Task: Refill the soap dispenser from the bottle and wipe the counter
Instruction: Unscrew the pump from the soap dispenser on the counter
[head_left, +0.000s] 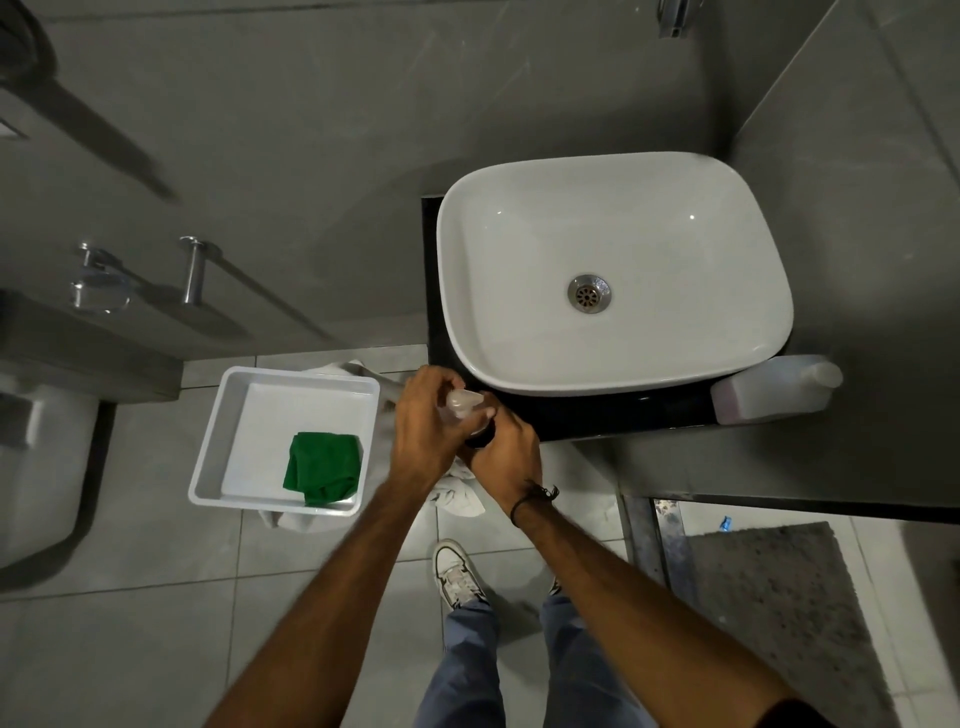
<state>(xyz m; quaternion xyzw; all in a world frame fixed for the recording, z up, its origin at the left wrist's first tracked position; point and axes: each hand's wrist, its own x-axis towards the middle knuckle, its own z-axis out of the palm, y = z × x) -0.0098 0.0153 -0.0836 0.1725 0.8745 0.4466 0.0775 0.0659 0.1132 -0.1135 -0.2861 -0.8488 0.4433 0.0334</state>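
We judged ourselves early in the job. Both hands met at the centre of the frame, just below the white sink (613, 270), over the near left corner of the dark desk (597, 415). Between them sat the soap dispenser (470, 415), a clear vessel with a dark base, its pale pump top showing between the hands.

Our left hand (423, 423) curled over the top, its fingers (441, 379) closed round the pump head. Our right hand (506, 452) wrapped the lower body, fingers clamped on it. From that two-handed grip we took it that we were working on the pump top, though we could not tell whether it was coming off or going on, nor how full the dispenser was.

The refill bottle (774, 387) lay on its side at the right end of the desk, just beside the sink's lower right corner and well apart from our hands, so pouring looked not yet done. The green cloth (322, 467) lay crumpled in the lower right of the white tray (208, 441) at left of centre, untouched; wiping was still ahead.
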